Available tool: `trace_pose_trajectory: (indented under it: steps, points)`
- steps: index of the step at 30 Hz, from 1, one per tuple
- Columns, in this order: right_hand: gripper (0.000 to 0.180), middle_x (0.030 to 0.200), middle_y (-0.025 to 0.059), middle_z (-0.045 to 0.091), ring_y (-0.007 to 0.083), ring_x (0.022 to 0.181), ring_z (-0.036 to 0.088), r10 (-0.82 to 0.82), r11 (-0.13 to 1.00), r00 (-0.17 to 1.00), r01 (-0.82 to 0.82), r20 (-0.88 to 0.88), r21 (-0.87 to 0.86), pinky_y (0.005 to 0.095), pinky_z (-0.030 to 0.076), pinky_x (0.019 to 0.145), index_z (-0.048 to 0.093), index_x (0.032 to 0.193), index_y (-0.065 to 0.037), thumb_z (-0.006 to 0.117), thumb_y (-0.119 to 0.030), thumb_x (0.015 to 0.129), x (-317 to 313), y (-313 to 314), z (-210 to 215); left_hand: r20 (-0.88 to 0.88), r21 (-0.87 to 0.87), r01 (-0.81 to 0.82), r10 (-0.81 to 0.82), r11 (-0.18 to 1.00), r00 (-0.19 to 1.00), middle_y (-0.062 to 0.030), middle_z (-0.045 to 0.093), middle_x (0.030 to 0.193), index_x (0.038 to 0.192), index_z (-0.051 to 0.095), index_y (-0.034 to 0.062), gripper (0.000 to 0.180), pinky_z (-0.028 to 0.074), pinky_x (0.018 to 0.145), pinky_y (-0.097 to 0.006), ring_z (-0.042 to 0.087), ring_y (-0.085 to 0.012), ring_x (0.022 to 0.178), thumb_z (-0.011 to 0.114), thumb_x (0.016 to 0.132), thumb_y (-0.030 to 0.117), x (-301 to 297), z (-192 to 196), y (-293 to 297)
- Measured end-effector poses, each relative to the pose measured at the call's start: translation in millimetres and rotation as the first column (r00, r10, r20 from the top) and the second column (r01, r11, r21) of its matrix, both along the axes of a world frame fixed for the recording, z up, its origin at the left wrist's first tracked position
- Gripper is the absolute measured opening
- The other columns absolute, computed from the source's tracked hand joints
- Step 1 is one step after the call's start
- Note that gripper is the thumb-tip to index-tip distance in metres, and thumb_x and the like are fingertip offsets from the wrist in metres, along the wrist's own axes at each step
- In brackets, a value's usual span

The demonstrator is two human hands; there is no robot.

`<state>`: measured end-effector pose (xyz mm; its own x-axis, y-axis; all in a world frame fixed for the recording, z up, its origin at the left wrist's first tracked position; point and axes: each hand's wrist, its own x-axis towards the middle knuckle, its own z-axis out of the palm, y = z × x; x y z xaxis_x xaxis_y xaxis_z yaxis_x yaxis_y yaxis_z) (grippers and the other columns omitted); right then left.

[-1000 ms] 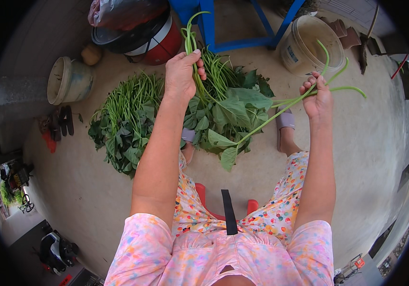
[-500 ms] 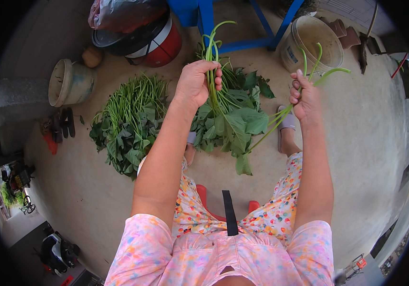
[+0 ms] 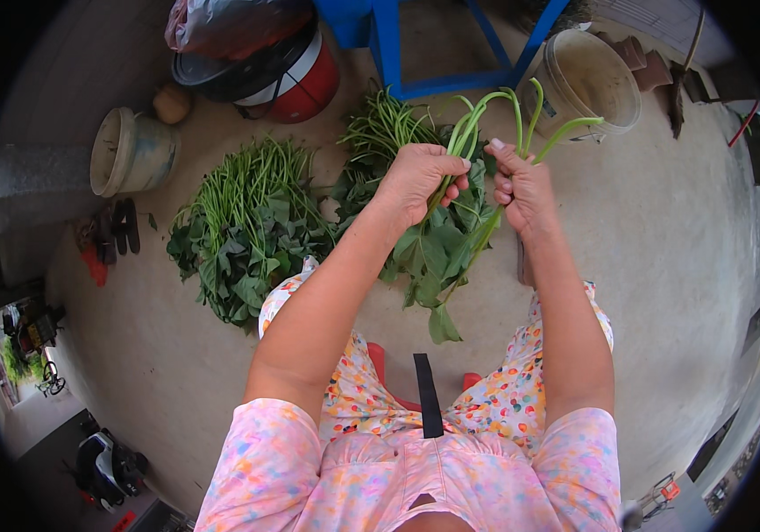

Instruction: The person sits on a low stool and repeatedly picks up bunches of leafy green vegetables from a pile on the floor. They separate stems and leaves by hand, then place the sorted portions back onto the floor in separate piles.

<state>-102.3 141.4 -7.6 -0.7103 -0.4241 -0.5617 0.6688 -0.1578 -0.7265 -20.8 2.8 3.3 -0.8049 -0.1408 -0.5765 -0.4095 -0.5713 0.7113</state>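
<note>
My left hand [image 3: 426, 182] is closed around a bunch of long-stalked leafy greens [image 3: 430, 246]. Their stalks rise above the fist and curve over to the right, while broad leaves hang below it. Close beside it, my right hand [image 3: 523, 186] grips a few green stalks [image 3: 566, 131] that stick out at the top. Lower ends of these stalks trail down among the hanging leaves. On the floor behind my left hand lies a heap of the same greens [image 3: 386, 129], partly hidden by the hand. A larger pile of greens [image 3: 251, 226] rests to its left, stalks pointing away from me.
A red and white bucket [image 3: 309, 84] with a dark lid stands beyond the piles, beside a blue metal frame [image 3: 451, 84]. Pale buckets stand at the left [image 3: 145, 155] and the far right [image 3: 557, 80]. Dark slippers [image 3: 125, 226] lie at the left.
My left hand has moved right and nearer to me with its bunch. My right hand has moved left with its stalks, so the hands are close together. The far heap is more exposed.
</note>
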Motion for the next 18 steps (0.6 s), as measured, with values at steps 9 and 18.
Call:
trace_pose_trajectory:
  steps: [9,18]
  points:
    - [0.016,0.057,-0.0050,0.043,0.0021,0.039,0.033,0.033,0.999,0.999,-0.033,-0.040,-0.010,0.0176,0.022,0.033,0.054,0.079,-0.005,0.068,-0.010,0.074,6.5,-5.0,-0.1,-0.021,0.009,-0.007,0.007,1.000,1.000,-0.0103,0.060,0.066,0.075,0.055,0.0004,0.010,0.044,0.045,-0.024,0.056,-0.0139,0.052,0.060,0.079,0.009,-0.8,2.0,9.3]
    - [0.012,0.055,-0.0047,0.041,0.0033,0.040,0.032,-0.046,0.995,0.997,0.052,-0.070,0.085,0.0183,0.022,0.034,0.053,0.077,-0.006,0.065,-0.006,0.075,-5.1,3.8,-3.2,-0.011,-0.269,-0.146,0.149,0.952,0.989,-0.0033,0.053,0.058,0.070,0.055,0.0019,0.012,0.034,0.041,-0.021,0.044,-0.0081,0.045,0.060,0.078,0.010,-1.5,1.7,-14.5]
